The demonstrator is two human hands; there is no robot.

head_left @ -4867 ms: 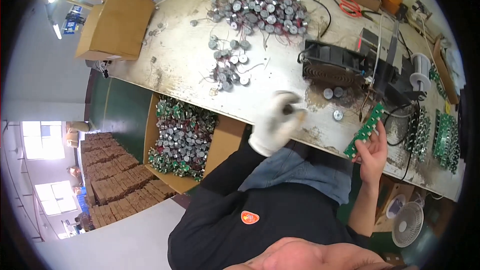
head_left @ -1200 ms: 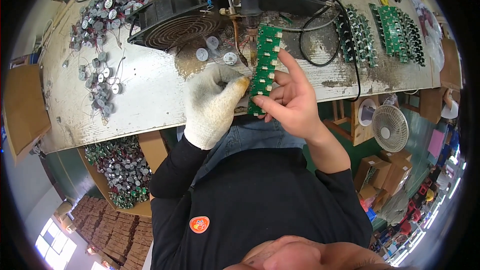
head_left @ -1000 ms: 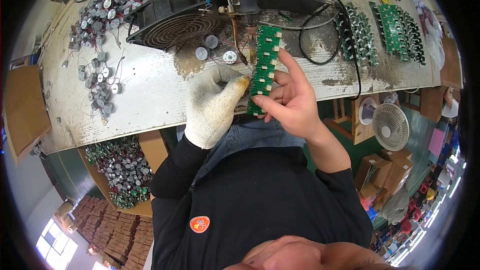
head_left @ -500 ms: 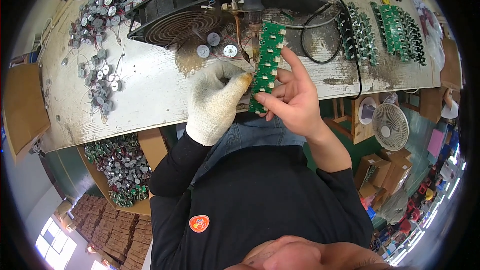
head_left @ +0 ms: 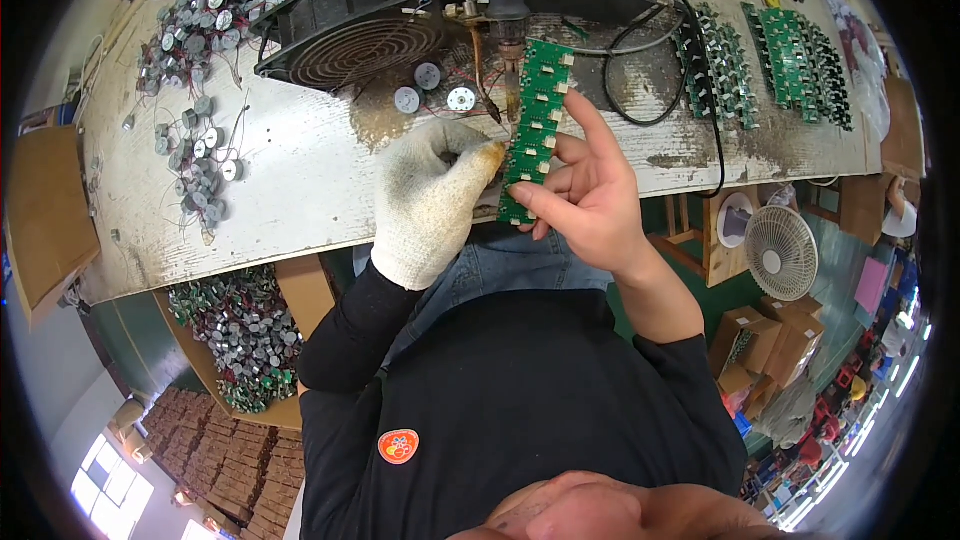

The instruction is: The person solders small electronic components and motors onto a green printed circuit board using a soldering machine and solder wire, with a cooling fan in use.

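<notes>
A long green circuit board panel (head_left: 543,80) with a row of white connectors is held upright on the picture by my bare right hand (head_left: 595,200), thumb on its face and fingers behind it. My left hand (head_left: 425,200), in a stained white glove, is closed with thumb and forefinger pinched at the panel's left edge. What sits in that pinch is hidden. Just above the fingertips, a soldering iron (head_left: 511,60) points down beside the panel. A bent metal feed tube (head_left: 482,75) ends near its tip. Small round motors (head_left: 461,100) with thin wires lie beyond my left hand.
A black fan (head_left: 350,48) stands at the back left of the worktable (head_left: 290,190). Motor heaps (head_left: 215,15) cover the far left. More board panels (head_left: 790,55) lie at the right, past a black cable (head_left: 716,130). Below the table edge is a box of wired parts (head_left: 240,340).
The panel and my right hand have shifted very slightly. My left hand stays almost in place, still pinched at the panel's edge.
</notes>
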